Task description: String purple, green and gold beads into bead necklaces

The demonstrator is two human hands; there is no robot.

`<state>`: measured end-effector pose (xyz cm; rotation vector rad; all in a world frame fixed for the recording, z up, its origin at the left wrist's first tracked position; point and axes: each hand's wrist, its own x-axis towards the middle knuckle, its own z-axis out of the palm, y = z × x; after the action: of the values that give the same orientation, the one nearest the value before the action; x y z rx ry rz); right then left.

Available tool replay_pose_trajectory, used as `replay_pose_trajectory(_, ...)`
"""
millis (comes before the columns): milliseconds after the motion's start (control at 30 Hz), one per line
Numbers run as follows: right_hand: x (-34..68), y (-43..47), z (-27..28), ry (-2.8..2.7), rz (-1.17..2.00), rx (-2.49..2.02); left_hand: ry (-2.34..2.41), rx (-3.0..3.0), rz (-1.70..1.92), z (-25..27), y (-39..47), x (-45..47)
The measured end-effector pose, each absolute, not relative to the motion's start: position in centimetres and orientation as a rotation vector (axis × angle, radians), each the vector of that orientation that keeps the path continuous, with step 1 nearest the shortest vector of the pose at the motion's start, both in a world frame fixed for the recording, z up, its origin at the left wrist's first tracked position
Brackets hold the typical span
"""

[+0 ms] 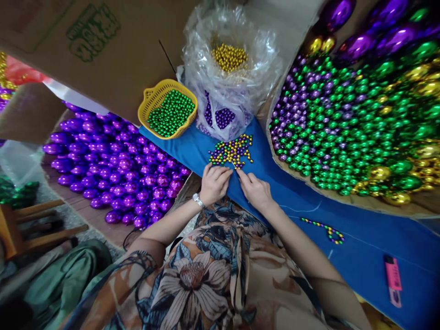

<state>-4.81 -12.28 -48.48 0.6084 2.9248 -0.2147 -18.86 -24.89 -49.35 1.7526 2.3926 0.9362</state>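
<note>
A small pile of loose green, purple and gold beads (231,149) lies on the blue cloth (285,183). At its near edge my left hand (216,182) has its fingers curled and pressed together; what they hold is hidden. My right hand (255,189), close beside it, pinches a thin, light needle-like piece (233,164) that points into the beads. Further right lies a short string of beads (325,226), looped at one end, with white thread (288,216) running from it toward my right arm.
Behind the pile stand a yellow basket (141,112) of green beads and clear plastic bags (264,50) with gold and purple beads. Cardboard boxes of shiny purple beads (127,167) and mixed beads (337,133) flank the cloth. A pink lighter-like object (392,275) lies at right.
</note>
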Motion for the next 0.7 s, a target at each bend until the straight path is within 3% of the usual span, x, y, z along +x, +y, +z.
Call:
replay_pose_trajectory(200,-4.1,-10.9,-48.2,2.985,-0.205,0.692,2.263,1.81,0.992,-49.0,-24.1,-17.9)
replay_pose_trajectory(367,-3.3,-11.4,-47.7,3.056,-0.289,0.65,2.446,1.601,1.113,-48.8,-25.4,-19.7)
replay_pose_trajectory(700,-3.3,-12.3,-48.1,3.044,-0.435,0.559,2.514,1.645,1.005,-49.5,-25.2,-19.8)
